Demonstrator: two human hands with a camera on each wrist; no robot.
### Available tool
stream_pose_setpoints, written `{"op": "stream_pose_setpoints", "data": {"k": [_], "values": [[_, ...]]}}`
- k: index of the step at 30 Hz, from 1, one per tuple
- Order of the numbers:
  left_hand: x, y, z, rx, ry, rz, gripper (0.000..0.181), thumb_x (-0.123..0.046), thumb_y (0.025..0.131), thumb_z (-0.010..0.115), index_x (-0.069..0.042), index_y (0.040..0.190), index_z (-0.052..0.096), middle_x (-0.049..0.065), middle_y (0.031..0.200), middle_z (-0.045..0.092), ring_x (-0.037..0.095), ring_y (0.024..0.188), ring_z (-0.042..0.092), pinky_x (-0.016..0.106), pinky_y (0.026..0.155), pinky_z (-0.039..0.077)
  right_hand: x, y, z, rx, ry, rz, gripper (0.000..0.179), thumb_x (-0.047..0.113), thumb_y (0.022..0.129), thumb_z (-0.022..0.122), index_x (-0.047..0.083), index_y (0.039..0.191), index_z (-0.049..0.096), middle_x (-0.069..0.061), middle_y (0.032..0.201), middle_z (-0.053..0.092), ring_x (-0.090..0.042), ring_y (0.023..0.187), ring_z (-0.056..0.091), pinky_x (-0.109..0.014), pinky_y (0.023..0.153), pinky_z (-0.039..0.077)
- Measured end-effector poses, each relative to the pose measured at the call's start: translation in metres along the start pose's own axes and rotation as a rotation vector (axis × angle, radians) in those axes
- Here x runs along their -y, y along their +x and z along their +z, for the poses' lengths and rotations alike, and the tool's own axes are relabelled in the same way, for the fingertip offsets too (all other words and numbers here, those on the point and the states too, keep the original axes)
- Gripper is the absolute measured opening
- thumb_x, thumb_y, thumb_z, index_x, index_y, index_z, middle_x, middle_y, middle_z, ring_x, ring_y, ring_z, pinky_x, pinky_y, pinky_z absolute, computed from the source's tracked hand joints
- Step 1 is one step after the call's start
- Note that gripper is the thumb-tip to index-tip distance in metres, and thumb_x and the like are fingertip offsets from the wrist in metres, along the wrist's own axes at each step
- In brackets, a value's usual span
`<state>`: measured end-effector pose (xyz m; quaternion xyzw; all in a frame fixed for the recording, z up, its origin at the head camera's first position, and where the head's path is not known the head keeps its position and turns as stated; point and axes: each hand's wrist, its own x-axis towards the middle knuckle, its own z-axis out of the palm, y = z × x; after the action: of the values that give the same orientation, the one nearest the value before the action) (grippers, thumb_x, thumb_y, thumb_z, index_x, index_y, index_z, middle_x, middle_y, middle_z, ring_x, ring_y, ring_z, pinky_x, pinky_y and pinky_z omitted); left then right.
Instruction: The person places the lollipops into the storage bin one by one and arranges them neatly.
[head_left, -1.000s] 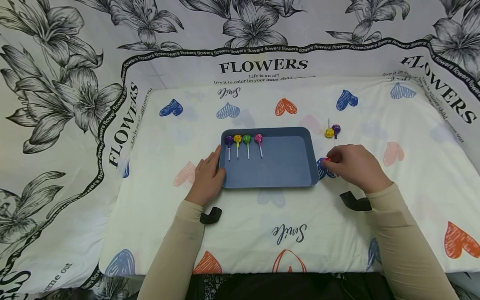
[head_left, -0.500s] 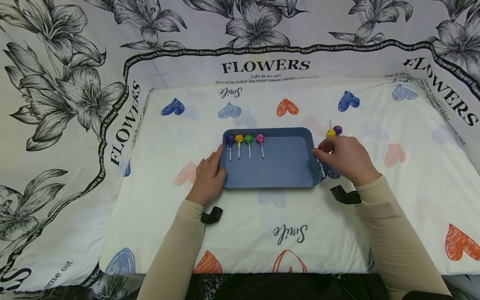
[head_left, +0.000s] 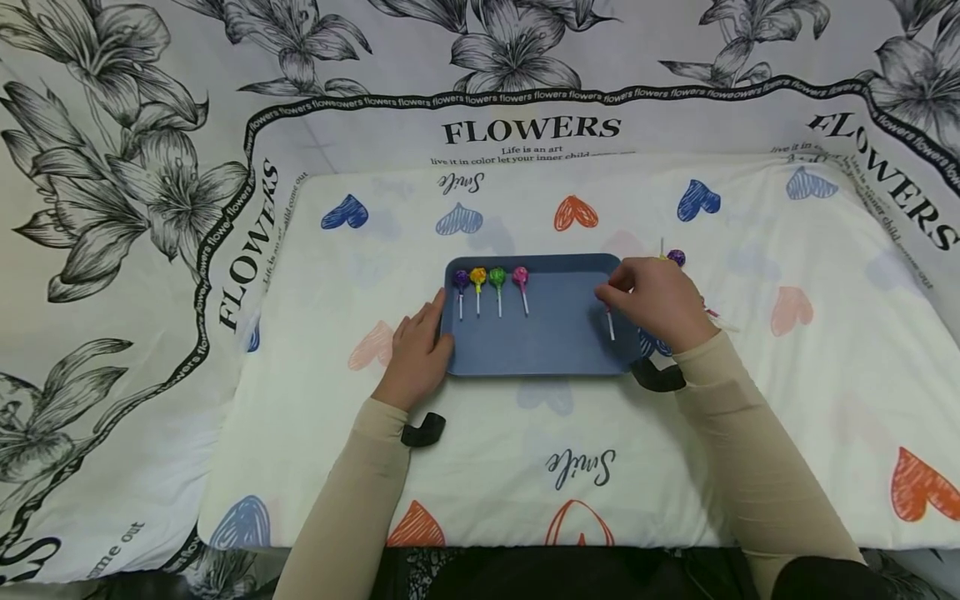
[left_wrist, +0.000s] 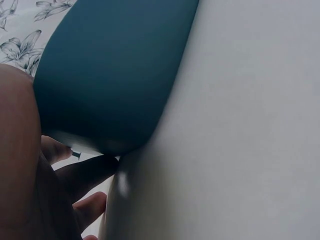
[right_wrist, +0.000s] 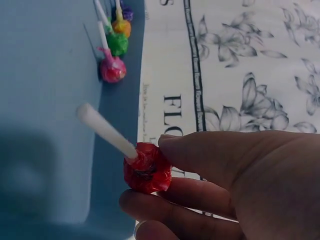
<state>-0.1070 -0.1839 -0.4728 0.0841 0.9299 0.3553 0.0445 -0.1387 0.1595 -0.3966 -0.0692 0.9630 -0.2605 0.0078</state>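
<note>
My right hand (head_left: 660, 302) pinches a red-wrapped lollipop (right_wrist: 147, 170) by its head, over the right end of a blue-grey tray (head_left: 555, 337). In the head view the fingers hide its head, and its white stick points down toward me. At the tray's left edge my left hand (head_left: 411, 354) rests against the outer wall, fingers fairly straight. A row of lollipops lies along the tray's far left: purple (head_left: 461, 281), yellow-orange (head_left: 477, 277), green (head_left: 497, 278) and, slightly apart, pink (head_left: 521, 276). Their sticks point toward me.
Right of the tray lie a purple lollipop (head_left: 677, 257) and a yellow one mostly hidden behind my right hand. Part of a reddish item with a white stick (head_left: 712, 313) shows beside the wrist. A heart-printed white cloth (head_left: 480, 467) lies under the tray.
My right hand has moved left from beside the tray to above its right end, carrying the red lollipop. My left hand has stayed at the tray's edge.
</note>
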Motion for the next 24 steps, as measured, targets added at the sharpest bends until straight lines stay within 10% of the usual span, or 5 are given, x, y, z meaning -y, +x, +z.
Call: {"op": "stream_pose_setpoints", "data": {"k": [24], "values": [[0.001,0.001,0.000,0.001,-0.001,0.001,0.067,-0.022,0.098,0.042,-0.027,0.158,0.015,0.004,0.158,0.031,0.022,0.148,0.023,0.046,0.120,0.003,0.028,0.049,0.036,0.042,0.068,0.061,0.025,0.032,0.085,0.075,0.008,0.082,0.075,-0.006,0.076,0.069,-0.024,0.068,0.056,-0.034,0.058,0.045]]}}
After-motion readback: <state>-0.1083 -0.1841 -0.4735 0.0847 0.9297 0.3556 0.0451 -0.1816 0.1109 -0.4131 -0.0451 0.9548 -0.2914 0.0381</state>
